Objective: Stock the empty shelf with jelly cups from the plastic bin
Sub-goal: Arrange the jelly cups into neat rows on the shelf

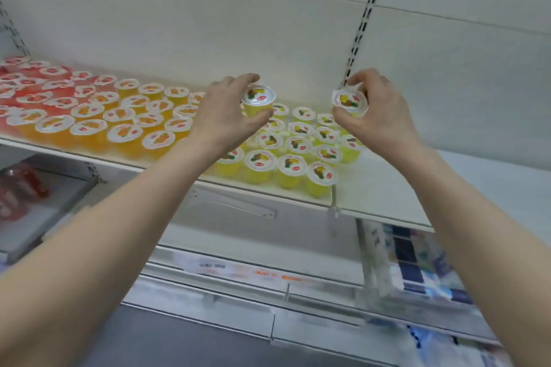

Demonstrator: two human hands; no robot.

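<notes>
The white shelf (372, 188) carries several jelly cups in colour groups: red ones (29, 89) at the far left, orange ones (128, 125) in the middle, yellow ones (292, 155) toward the right. My left hand (220, 119) holds a yellow jelly cup (258, 100) above the yellow group, near the back wall. My right hand (378, 110) grips a second yellow jelly cup (350, 103) above the right end of the yellow group. Both arms reach up and forward. The plastic bin is out of view.
A slotted upright (362, 27) runs up the back wall behind my right hand. To the right of the yellow cups lies bare shelf surface (477, 176). Lower shelves hold red packages (18, 191) at left and blurred blue-and-white goods (417, 262) at right.
</notes>
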